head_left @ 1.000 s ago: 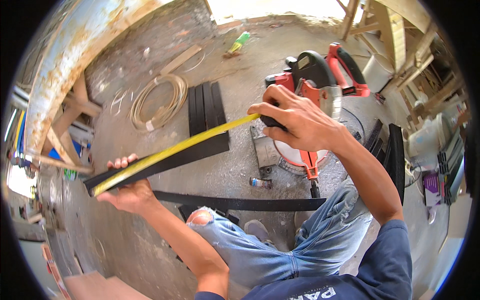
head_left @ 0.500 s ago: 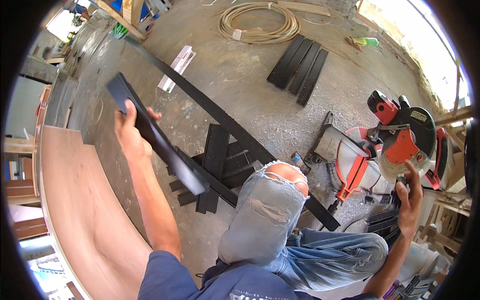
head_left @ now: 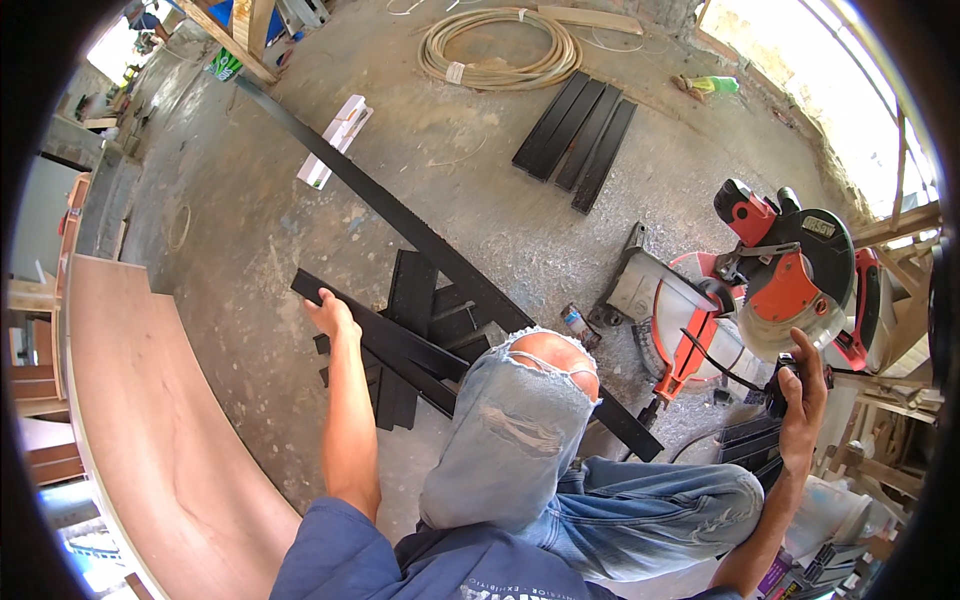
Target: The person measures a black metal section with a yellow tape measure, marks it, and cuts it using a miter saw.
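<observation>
My left hand grips the upper left end of a flat black board, fingers closed over its edge. That board lies low across a crossed pile of black boards left of my raised knee. My right hand is beside the red and black miter saw, closed round a small black object with a dark cord running from it; its kind is partly hidden by my fingers. A long black strip runs diagonally from the far left to just past my knee.
Several black boards lie at the far middle, near a coiled hose. A white and pink piece lies under the long strip. A small can stands by the saw. Wood panels curve along the left.
My left hand has brought its board down and to the right, from raised in the air to the pile. The right hand has shifted slightly down, and a cord now shows beside it.
</observation>
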Demonstrator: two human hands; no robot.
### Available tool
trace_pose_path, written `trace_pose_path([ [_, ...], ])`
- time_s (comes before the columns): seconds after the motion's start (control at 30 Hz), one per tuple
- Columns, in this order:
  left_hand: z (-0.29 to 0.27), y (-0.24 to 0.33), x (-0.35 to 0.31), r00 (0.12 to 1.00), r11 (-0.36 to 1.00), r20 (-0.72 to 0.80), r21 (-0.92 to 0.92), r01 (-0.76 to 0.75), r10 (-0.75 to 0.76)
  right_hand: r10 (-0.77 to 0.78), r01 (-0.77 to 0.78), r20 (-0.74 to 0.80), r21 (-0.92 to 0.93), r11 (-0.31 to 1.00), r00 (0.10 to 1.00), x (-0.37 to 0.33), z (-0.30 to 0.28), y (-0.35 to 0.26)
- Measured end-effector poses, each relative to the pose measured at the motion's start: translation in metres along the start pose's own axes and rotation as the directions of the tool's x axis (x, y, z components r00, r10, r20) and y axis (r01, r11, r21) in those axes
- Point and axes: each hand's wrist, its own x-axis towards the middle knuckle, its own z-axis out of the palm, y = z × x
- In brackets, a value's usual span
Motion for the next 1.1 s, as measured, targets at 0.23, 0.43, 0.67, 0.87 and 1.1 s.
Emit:
trace_pose_path([
  [0.23, 0.012, -0.014, -0.034, 0.967, 0.833, 0.090, 0.494, -0.250, 0.237, 0.013, -0.014, -0.019, -0.043, 0.999, 1.000, -0.004, -0.018, 0.007],
  [0.43, 0.018, 0.001, -0.056, 0.988, 0.694, 0.068, 0.705, -0.148, 0.142, -0.038, -0.008, -0.255, -0.175, 0.985, 0.966, -0.047, -0.035, 0.006],
  [0.67, 0.016, -0.009, -0.062, 0.967, 0.482, 0.097, 0.852, -0.203, 0.237, 0.115, -0.158, -0.648, -0.009, 0.987, 0.753, -0.155, -0.033, 0.094],
  [0.87, 0.024, -0.009, -0.061, 0.769, 0.438, 0.177, 0.734, -0.519, 0.614, 0.570, -0.646, -0.619, 0.129, 0.752, 0.540, -0.302, 0.082, 0.257],
  [1.1, 0.068, 0.116, -0.137, -0.247, -0.004, 0.876, -0.270, -0.963, 0.415, 0.537, -0.771, -0.580, -0.290, 0.567, 0.613, -0.365, 0.179, 0.261],
])
